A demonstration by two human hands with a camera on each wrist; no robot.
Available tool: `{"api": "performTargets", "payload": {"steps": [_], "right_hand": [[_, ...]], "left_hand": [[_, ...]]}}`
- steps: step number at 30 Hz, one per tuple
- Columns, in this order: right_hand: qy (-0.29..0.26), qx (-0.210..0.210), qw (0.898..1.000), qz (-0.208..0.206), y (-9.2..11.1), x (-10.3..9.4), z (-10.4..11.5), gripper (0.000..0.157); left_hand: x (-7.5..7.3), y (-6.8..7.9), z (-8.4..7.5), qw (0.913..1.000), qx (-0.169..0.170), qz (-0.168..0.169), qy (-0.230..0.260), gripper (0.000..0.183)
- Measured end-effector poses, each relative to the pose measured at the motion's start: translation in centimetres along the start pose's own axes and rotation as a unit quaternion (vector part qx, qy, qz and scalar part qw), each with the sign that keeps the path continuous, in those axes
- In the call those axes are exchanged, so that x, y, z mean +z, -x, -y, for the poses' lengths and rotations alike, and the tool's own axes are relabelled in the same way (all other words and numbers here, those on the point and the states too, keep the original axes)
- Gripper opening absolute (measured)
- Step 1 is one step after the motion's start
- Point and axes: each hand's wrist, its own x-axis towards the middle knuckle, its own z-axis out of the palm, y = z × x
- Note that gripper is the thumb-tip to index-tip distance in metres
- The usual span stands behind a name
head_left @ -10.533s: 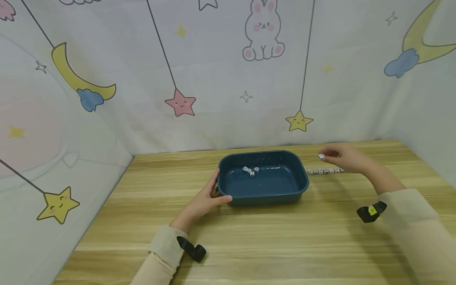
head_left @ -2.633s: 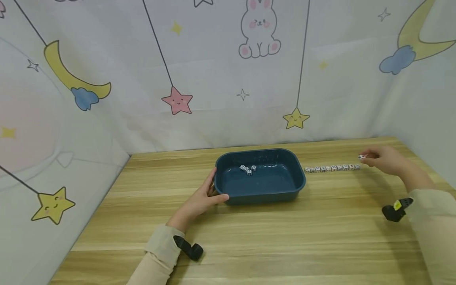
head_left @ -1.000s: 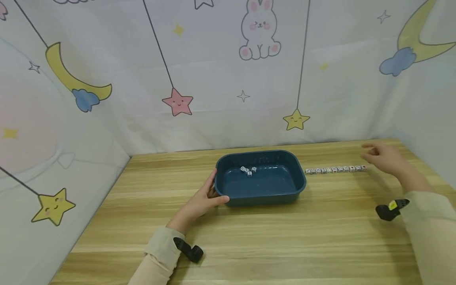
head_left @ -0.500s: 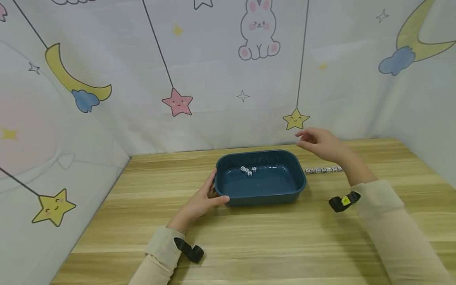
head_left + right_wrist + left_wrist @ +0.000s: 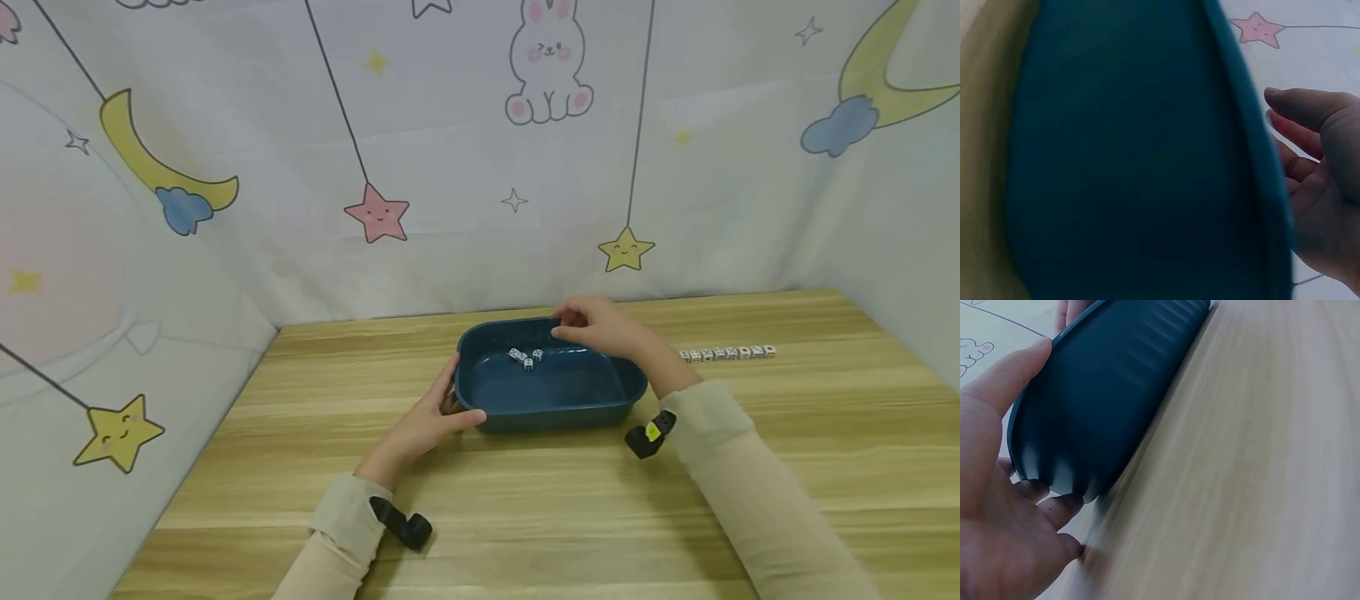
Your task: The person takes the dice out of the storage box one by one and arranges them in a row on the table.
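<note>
A dark blue rectangular plastic basin [image 5: 555,419] sits on the table, with several white dice [image 5: 528,364] clustered inside toward its left. My left hand [image 5: 420,429] grips the basin's left end, thumb at the front rim and fingers against the end wall. In the left wrist view, the fingertips [image 5: 1063,509] curl at the basin wall [image 5: 1104,387]. My right hand [image 5: 600,327] hovers over the basin's back right part, fingers loosely bent and holding nothing. Right of the basin runs a straight row of dice [image 5: 731,353], its left end hidden behind my right wrist.
The wood-grain table [image 5: 555,517] stretches in front of the basin and to both sides. A white cloth backdrop [image 5: 450,275] printed with stars, moons and a rabbit hangs at the table's back edge.
My right hand added dice to the row's right end, lengthening it, and let go of the last one. It then swung left, empty, over the basin. The left hand stayed on the basin.
</note>
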Motion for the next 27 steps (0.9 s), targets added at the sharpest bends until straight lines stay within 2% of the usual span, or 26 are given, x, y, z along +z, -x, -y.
{"api": "performTargets", "payload": {"steps": [8,13,18,27], "right_hand": [[-0.021,0.003,0.999,0.030,-1.6,3.0,0.3,0.036],[-0.008,0.035,0.999,0.041,-2.2,4.4,0.3,0.035],[-0.008,0.065,0.997,0.042,-2.6,5.1,-0.2,0.033],[-0.003,0.091,0.994,0.063,-3.0,5.6,-0.5,0.035]], "left_hand": [[-0.1,-0.1,0.1,1.0000,0.005,0.000,-0.001,0.101],[-0.1,-0.2,0.2,0.9999,0.008,0.007,0.001,0.100],[-0.1,-0.2,0.2,1.0000,0.005,0.005,-0.005,0.100],[-0.2,-0.1,-0.1,0.9999,0.007,0.005,-0.008,0.101]]}}
